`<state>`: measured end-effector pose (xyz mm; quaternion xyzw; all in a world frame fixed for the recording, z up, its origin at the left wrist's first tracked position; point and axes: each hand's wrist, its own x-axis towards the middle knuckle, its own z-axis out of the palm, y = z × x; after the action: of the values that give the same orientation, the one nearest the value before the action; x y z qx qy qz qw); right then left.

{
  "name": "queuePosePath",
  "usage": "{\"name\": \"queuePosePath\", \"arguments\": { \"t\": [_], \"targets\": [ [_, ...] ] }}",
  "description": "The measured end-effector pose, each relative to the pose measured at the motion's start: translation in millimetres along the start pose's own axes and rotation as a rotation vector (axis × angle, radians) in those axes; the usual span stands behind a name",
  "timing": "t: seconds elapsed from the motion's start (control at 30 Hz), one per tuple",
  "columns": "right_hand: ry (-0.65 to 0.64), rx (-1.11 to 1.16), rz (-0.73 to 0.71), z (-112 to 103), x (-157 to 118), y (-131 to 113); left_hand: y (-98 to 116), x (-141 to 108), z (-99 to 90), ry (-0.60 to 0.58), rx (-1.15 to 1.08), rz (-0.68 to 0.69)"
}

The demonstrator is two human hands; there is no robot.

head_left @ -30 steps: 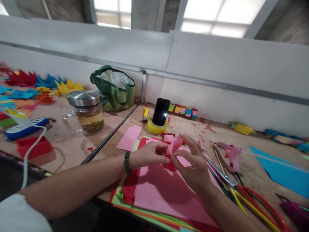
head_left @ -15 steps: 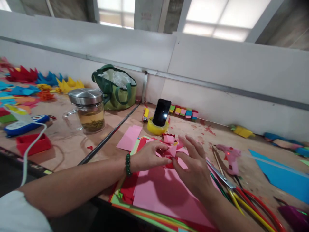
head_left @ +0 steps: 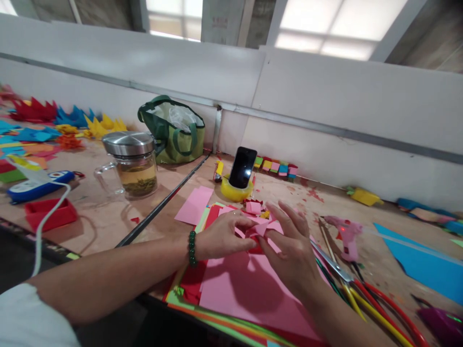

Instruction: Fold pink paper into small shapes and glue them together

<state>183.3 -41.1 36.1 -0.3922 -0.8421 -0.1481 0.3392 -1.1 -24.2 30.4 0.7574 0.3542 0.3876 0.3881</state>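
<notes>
My left hand (head_left: 226, 233), with a green bead bracelet (head_left: 192, 248) at the wrist, pinches a small folded pink paper piece (head_left: 261, 229) between thumb and fingers. From the other side, my right hand (head_left: 289, 246) grips the same piece with thumb and index finger, its other fingers raised. Something red shows just under the piece, partly covered by my fingers. Both hands are above a stack of coloured sheets, with a pink sheet (head_left: 246, 294) on top. Small pink and red paper bits (head_left: 253, 207) lie just beyond the fingers.
Scissors (head_left: 342, 272) and a pink glue gun (head_left: 345, 236) lie to the right, near blue paper (head_left: 419, 260). A phone (head_left: 243, 167) leans in a yellow tape roll (head_left: 235, 189). On the left stand a glass tea mug (head_left: 135, 173), a red paper box (head_left: 50, 214) and a green bag (head_left: 177, 135).
Both hands stay in nearly the same place. The pink piece between the fingers has tilted and shifted slightly, and a yellow bit behind it shows more now.
</notes>
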Motion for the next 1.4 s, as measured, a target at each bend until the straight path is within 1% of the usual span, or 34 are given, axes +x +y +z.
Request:
{"name": "queuePosePath", "arguments": {
  "t": [0.2,0.33,0.47,0.53,0.6,0.7,0.77,0.87,1.0,1.1,1.27,1.4],
  "targets": [
    [0.034,-0.011,-0.024,0.5,-1.2,-0.9,-0.4,0.5,1.4,0.027,-0.053,-0.039],
    [0.072,0.043,-0.025,2.6,-2.7,-1.8,-3.2,1.5,2.5,0.053,-0.059,-0.122],
    [0.078,0.101,-0.02,3.7,-1.7,-1.2,-3.0,-0.3,3.8,0.084,-0.016,-0.097],
    [0.073,0.105,-0.026,3.6,-0.8,-0.3,-1.1,-1.7,3.8,0.06,-0.027,-0.07],
    [0.063,0.094,-0.03,3.6,-0.2,0.0,0.1,-2.7,3.6,-0.001,-0.024,-0.069],
    [0.049,0.045,-0.036,4.7,-0.4,-2.4,-2.8,-2.2,3.6,-0.064,0.038,-0.139],
    [0.042,-0.001,-0.044,5.9,-0.8,-5.4,-6.6,-1.2,3.8,-0.072,0.068,-0.202],
    [0.025,-0.056,-0.05,7.3,-0.9,-9.7,-8.9,0.0,2.9,-0.072,0.107,-0.234],
    [-0.001,-0.087,-0.041,7.4,0.3,-12.2,-1.7,-0.6,-0.4,-0.012,0.21,-0.203],
    [-0.012,-0.083,-0.042,6.0,0.5,-11.7,2.6,-1.3,-1.8,0.022,0.235,-0.153],
    [0.0,-0.058,-0.027,2.3,0.3,-8.3,-3.2,-1.4,-0.4,0.054,0.263,-0.107],
    [-0.002,0.007,-0.026,3.1,-0.4,-3.4,-8.6,-1.8,1.1,0.055,0.265,-0.084]
  ]
}}
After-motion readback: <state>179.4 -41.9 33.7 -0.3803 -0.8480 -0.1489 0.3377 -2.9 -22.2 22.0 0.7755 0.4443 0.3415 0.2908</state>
